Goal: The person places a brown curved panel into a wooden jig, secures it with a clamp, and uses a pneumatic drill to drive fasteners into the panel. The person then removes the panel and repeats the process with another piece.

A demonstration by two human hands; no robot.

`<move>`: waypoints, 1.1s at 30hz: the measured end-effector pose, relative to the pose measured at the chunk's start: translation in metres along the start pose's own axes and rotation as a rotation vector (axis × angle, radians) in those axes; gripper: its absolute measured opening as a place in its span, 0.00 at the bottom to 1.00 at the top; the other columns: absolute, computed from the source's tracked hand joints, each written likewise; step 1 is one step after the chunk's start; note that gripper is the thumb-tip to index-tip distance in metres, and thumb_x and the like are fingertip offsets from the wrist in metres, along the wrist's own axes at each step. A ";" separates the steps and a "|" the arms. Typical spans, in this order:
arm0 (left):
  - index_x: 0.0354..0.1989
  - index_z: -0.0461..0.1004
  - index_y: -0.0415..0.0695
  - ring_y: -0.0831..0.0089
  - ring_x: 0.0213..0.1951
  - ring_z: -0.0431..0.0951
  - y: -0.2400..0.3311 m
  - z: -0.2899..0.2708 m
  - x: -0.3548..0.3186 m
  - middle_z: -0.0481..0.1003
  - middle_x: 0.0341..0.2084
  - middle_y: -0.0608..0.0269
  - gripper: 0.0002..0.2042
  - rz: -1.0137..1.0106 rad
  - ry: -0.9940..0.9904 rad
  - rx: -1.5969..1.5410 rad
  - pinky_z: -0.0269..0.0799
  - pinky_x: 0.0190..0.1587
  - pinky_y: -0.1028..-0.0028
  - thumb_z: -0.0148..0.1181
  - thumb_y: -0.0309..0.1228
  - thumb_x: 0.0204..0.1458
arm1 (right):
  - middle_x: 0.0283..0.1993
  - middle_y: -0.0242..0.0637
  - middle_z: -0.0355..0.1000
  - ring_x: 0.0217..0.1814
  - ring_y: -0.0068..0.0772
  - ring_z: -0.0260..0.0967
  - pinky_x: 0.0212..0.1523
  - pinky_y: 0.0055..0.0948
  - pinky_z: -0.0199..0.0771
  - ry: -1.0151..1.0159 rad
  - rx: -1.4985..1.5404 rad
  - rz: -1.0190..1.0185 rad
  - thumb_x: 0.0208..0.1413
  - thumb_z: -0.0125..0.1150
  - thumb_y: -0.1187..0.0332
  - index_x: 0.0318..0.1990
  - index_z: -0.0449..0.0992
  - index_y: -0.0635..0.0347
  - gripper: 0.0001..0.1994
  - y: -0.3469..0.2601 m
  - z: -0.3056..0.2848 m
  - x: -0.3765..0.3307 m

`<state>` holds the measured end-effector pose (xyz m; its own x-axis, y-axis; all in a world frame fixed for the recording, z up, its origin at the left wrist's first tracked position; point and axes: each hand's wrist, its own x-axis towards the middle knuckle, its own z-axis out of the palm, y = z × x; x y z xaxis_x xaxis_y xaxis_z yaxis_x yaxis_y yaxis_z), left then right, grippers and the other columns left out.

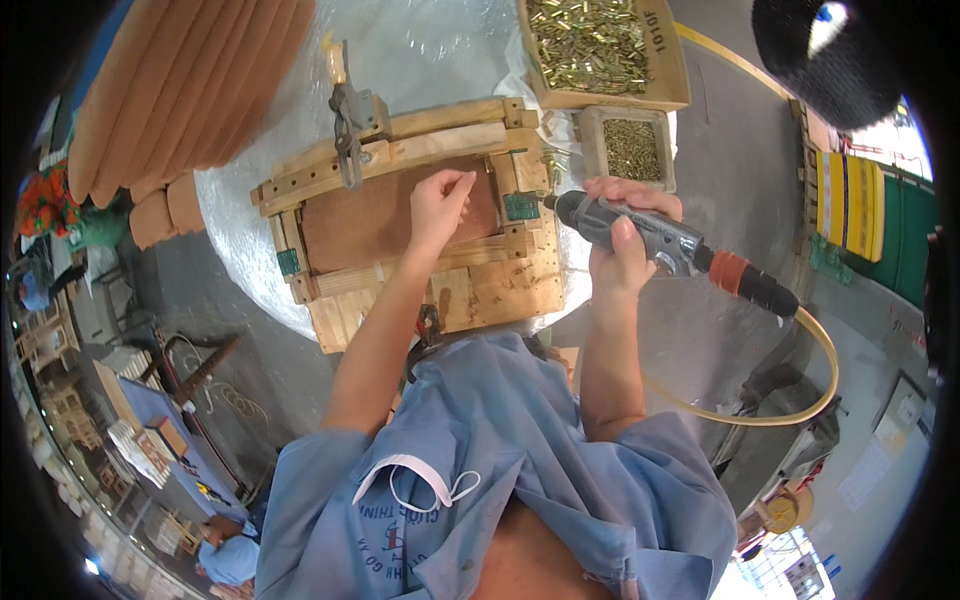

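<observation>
My right hand is wrapped round a dark air screwdriver, whose nose points left at the green plate on the right end of a wooden jig. From here I cannot tell whether the bit touches it. Over a flat brown panel framed by the jig, my left hand is closed, thumb and fingers pinched together; anything in them is too small to make out. A metal toggle clamp is mounted on the jig's far rail. Another green plate sits at its left end.
Beyond the jig, a cardboard box holds many brass-coloured metal pieces, beside a smaller tray of small fasteners. Brown panels are stacked at far left. A yellow hose loops on the right. Another person is at lower left.
</observation>
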<state>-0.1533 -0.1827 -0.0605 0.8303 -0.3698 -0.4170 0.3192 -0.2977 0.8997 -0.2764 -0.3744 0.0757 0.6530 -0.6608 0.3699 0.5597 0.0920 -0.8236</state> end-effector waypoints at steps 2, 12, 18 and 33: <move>0.43 0.86 0.41 0.72 0.25 0.79 -0.002 0.000 0.009 0.82 0.25 0.60 0.12 0.279 0.109 0.346 0.76 0.31 0.73 0.67 0.37 0.64 | 0.46 0.47 0.77 0.50 0.46 0.77 0.55 0.49 0.80 0.054 0.005 0.062 0.60 0.74 0.67 0.51 0.68 0.59 0.20 0.013 0.004 0.001; 0.49 0.86 0.42 0.75 0.26 0.79 -0.004 0.008 0.010 0.82 0.27 0.62 0.14 0.126 0.026 0.204 0.73 0.31 0.73 0.68 0.38 0.63 | 0.48 0.48 0.76 0.51 0.50 0.78 0.57 0.52 0.80 0.171 0.042 0.120 0.60 0.68 0.69 0.52 0.68 0.58 0.17 0.058 0.008 0.022; 0.52 0.85 0.42 0.85 0.23 0.71 0.006 -0.004 0.015 0.77 0.24 0.72 0.14 -0.051 -0.103 -0.099 0.66 0.26 0.80 0.69 0.36 0.63 | 0.47 0.48 0.76 0.49 0.50 0.77 0.56 0.56 0.80 0.282 0.076 0.159 0.60 0.63 0.66 0.52 0.69 0.57 0.16 0.064 0.012 0.026; 0.54 0.82 0.39 0.85 0.23 0.73 0.000 -0.024 0.024 0.77 0.26 0.70 0.14 -0.124 -0.304 -0.362 0.68 0.25 0.81 0.65 0.36 0.67 | 0.47 0.37 0.75 0.48 0.43 0.73 0.55 0.57 0.75 0.426 0.175 0.257 0.62 0.62 0.61 0.50 0.73 0.48 0.11 0.059 0.014 0.023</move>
<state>-0.1227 -0.1702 -0.0674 0.6221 -0.6071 -0.4945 0.5909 -0.0504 0.8052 -0.2213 -0.3743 0.0419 0.5357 -0.8413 -0.0724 0.5092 0.3902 -0.7671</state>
